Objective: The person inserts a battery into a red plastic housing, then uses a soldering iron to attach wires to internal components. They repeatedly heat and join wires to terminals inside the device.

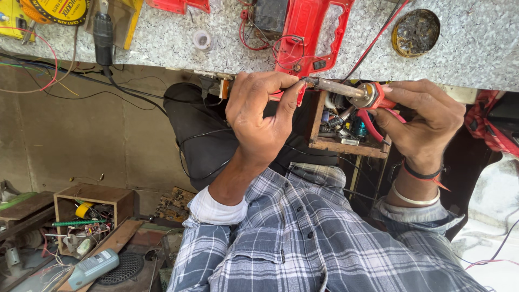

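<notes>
Well, from my remote seat I see the left hand (259, 116) clenched around the handle of a soldering iron (335, 86). Its thumb is pressed along the shaft, probably to steady the tip. The iron lies almost level, its barrel pointing toward 3 o'clock, just under the edge of the speckled worktable (162, 40).

The right hand (424, 127) meets it there. Thumb and fingers pinch a small round metal part with a red casing (372, 96), tilted to face the iron so the tip can touch it. I cannot tell whether the tip actually makes contact.

Both hands hover off the table's edge above an open wooden drawer (346, 145) full of small components, so spare bits are close to hand.

On the table at 12 o'clock from the hands lies a red plastic tool housing (309, 32) trailing thin wires. A round, dirty tin (415, 32) sits at 1 o'clock, within easy dipping range. A small white spool (203, 39) rests at 11 o'clock.

At 8 o'clock, down on the floor, stands a wooden box (94, 216) of oddments.
</notes>
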Demonstrator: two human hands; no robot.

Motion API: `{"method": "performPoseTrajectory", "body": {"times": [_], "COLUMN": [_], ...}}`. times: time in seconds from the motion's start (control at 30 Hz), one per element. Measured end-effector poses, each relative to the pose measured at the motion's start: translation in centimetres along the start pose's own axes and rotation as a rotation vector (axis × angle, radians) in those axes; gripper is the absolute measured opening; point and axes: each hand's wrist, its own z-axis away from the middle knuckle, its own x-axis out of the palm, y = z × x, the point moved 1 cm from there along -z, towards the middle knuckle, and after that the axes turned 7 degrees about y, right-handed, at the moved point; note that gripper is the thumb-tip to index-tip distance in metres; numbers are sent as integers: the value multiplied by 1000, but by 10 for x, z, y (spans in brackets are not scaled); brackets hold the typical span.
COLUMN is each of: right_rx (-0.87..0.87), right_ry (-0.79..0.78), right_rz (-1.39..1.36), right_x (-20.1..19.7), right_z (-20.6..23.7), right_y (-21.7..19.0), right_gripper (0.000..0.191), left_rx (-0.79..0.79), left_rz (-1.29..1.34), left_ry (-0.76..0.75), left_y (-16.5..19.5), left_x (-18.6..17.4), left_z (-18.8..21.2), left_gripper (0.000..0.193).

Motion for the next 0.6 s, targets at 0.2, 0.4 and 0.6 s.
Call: {"method": "performPoseTrajectory", "body": {"times": [0.2, 0.4, 0.6], "right_rx": [33, -10, -2], "right_ry": [-4, -3, -20], "right_rz": [9, 33, 73], "right_x": [-2, -1, -4], "right_z": [0, -3, -1], "right_y": [1, -3, 1], "right_gripper": [28, 29, 30], "left_rx": [75, 153, 201], "left_rz": [-114, -198, -259], "left_ry": [-40, -30, -4], "left_y": [3, 5, 5], "left_x": [0, 4, 5], "left_z": [-2, 1, 0], "left_gripper": [22, 24, 24]}}
